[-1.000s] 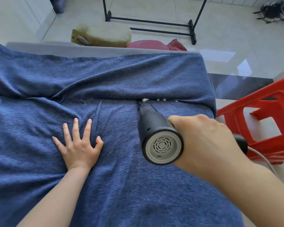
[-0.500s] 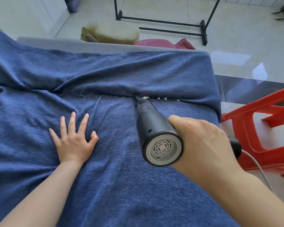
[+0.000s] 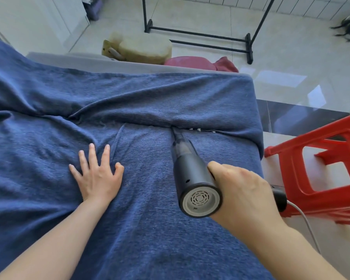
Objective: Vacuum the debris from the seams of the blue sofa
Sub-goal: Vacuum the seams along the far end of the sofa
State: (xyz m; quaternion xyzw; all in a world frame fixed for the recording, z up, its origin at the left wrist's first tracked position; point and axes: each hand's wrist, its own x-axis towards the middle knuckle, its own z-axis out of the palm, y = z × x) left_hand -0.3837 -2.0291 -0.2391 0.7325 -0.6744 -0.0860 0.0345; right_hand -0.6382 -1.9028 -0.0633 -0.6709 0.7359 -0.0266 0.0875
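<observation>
White crumbs of debris [image 3: 196,129] lie in the seam [image 3: 146,124] where the blue sofa [image 3: 150,229] seat meets its backrest, and the black handheld vacuum [image 3: 190,176], gripped in the closed right hand [image 3: 242,196], has its nozzle tip pushed into that crease just left of them. The left hand [image 3: 98,175] lies open and flat, holding nothing, probably to keep the cover taut. Beyond are a pale tiled floor [image 3: 291,57], a red plastic stool [image 3: 319,172] and a black rack [image 3: 200,37].

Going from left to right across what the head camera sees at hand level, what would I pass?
Left hand flat on the blue sofa → handheld vacuum → right hand gripping it → red plastic stool.
</observation>
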